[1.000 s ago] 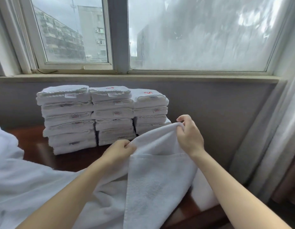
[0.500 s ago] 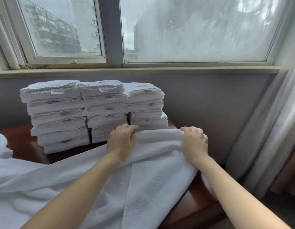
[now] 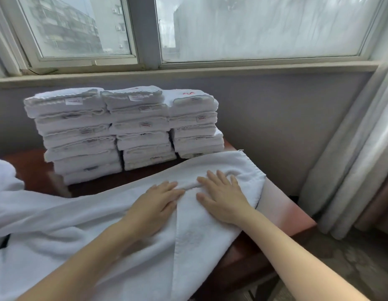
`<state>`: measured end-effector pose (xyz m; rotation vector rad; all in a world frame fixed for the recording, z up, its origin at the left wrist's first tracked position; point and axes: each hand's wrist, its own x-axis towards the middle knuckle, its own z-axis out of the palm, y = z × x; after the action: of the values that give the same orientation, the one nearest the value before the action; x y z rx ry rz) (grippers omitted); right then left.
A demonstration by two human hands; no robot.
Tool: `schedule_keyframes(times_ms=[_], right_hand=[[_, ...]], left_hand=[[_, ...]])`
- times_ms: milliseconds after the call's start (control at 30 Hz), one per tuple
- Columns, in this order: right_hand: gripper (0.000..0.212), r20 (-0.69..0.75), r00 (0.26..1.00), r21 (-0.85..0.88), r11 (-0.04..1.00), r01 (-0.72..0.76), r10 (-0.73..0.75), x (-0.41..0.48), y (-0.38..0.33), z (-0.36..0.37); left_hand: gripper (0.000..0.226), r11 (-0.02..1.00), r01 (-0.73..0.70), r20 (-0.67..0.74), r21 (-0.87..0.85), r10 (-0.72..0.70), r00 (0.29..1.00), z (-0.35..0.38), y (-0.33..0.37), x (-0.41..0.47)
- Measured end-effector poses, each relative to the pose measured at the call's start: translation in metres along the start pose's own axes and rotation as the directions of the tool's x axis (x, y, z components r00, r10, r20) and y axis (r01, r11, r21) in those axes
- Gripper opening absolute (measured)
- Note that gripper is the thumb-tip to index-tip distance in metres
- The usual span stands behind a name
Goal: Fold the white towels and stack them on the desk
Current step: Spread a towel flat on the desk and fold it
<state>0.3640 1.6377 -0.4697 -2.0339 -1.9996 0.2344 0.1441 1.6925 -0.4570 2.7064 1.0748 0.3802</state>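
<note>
Hands, since half a second ago: left hand and right hand have let go of the far edge of the white towel, which they were pinching and lifting; both are now down flat, and that edge lies on the desk.
loose towels: white heap far to the left of the left hand, partly out of frame.
folded stacks: three side by side, beyond both hands and to their left.
left hand: palm down, fingers straight, pressing the cloth; holds nothing.
white towel: under both hands, doubled over, one hem running between them.
right hand: flat, fingers spread, just beside the left; a small ridge of cloth lies between the fingertips.
desk: red-brown wood, bare corner right of the right hand.
curtain: pale, farther right, well apart.
</note>
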Motion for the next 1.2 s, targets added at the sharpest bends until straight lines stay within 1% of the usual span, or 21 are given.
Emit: schedule_keyframes(times_ms=[33,100,300,367,400,467,533,567,600,633,700,767,833,867,933,967,1000,1033,1100,1133,1200], right_hand=[[0.055,0.008,1.000,0.000,1.000,0.015,-0.015,0.005,0.004,-0.001],[0.056,0.016,0.999,-0.004,0.999,0.037,-0.037,0.016,0.012,-0.001],[0.057,-0.002,0.997,0.019,0.997,0.073,-0.073,0.041,0.040,-0.015],[0.056,-0.034,0.996,0.028,0.996,0.084,-0.083,0.042,0.044,-0.018],[0.056,-0.058,0.994,0.034,0.995,0.094,-0.092,0.041,0.044,-0.018],[0.055,-0.114,0.985,0.037,0.991,0.131,-0.126,0.036,0.043,-0.018],[0.053,-0.160,0.973,0.049,0.984,0.173,-0.163,0.029,0.038,-0.017],[0.052,-0.173,0.970,0.066,0.981,0.182,-0.169,0.027,0.033,-0.017],[0.051,-0.173,0.971,0.080,0.981,0.179,-0.163,0.025,0.027,-0.018],[0.050,-0.160,0.975,0.081,0.983,0.167,-0.152,0.026,0.022,-0.018],[0.050,-0.096,0.990,0.036,0.993,0.112,-0.108,0.032,0.010,-0.021],[0.050,-0.040,0.996,-0.033,0.997,0.074,-0.075,0.036,0.001,-0.026],[0.048,-0.015,0.998,-0.035,0.997,0.068,-0.069,0.038,-0.004,-0.030],[0.045,-0.025,0.998,-0.020,0.998,0.064,-0.064,0.036,-0.006,-0.032],[0.031,-0.097,0.994,0.030,0.999,0.044,-0.041,0.028,-0.009,-0.038],[0.023,-0.128,0.992,0.073,0.997,0.020,-0.011,0.023,-0.010,-0.045],[0.022,-0.140,0.990,0.117,0.993,-0.015,0.031,0.017,-0.010,-0.053],[0.026,-0.133,0.989,0.142,0.989,-0.045,0.064,0.011,-0.008,-0.062],[0.032,-0.077,0.991,0.124,0.987,-0.097,0.107,-0.001,-0.004,-0.081],[0.034,-0.040,0.990,0.116,0.985,-0.127,0.133,-0.009,-0.003,-0.090],[0.035,0.011,0.981,0.135,0.971,-0.196,0.196,-0.022,0.003,-0.103]], left_hand=[[0.046,0.998,0.012,0.040,0.066,-0.015,0.999,0.002,-0.002,0.003],[0.049,0.987,0.042,0.064,0.154,-0.053,0.997,0.006,-0.003,0.011],[0.051,0.968,0.142,-0.018,0.207,-0.141,0.990,0.023,0.006,0.040],[0.050,0.975,0.149,-0.069,0.165,-0.139,0.988,0.026,0.011,0.046],[0.048,0.984,0.139,-0.101,0.113,-0.128,0.987,0.026,0.013,0.047],[0.043,0.994,0.094,-0.175,-0.047,-0.101,0.979,0.022,0.016,0.043],[0.040,0.980,0.080,-0.249,-0.183,-0.125,0.960,0.018,0.014,0.034],[0.041,0.977,0.095,-0.270,-0.191,-0.145,0.952,0.016,0.011,0.031],[0.043,0.979,0.123,-0.276,-0.160,-0.164,0.947,0.014,0.007,0.028],[0.045,0.981,0.159,-0.259,-0.113,-0.183,0.948,0.014,0.003,0.027],[0.049,0.978,0.207,-0.155,0.009,-0.203,0.967,0.012,-0.006,0.025],[0.052,0.973,0.196,-0.055,0.118,-0.191,0.980,0.011,-0.011,0.023],[0.051,0.966,0.189,-0.007,0.176,-0.190,0.982,0.009,-0.014,0.023],[0.051,0.963,0.189,0.004,0.193,-0.194,0.981,0.007,-0.015,0.023],[0.050,0.958,0.203,0.011,0.201,-0.209,0.978,0.005,-0.014,0.023],[0.049,0.959,0.221,0.011,0.177,-0.227,0.974,0.004,-0.012,0.024],[0.047,0.960,0.246,0.001,0.135,-0.248,0.969,0.001,-0.009,0.025],[0.043,0.958,0.271,-0.019,0.094,-0.270,0.963,-0.001,-0.004,0.028],[0.036,0.949,0.305,-0.069,0.084,-0.300,0.951,-0.006,0.009,0.034],[0.034,0.947,0.307,-0.098,0.093,-0.298,0.950,-0.006,0.015,0.038],[0.032,0.960,0.276,-0.140,0.050,-0.267,0.953,-0.004,0.027,0.045]])
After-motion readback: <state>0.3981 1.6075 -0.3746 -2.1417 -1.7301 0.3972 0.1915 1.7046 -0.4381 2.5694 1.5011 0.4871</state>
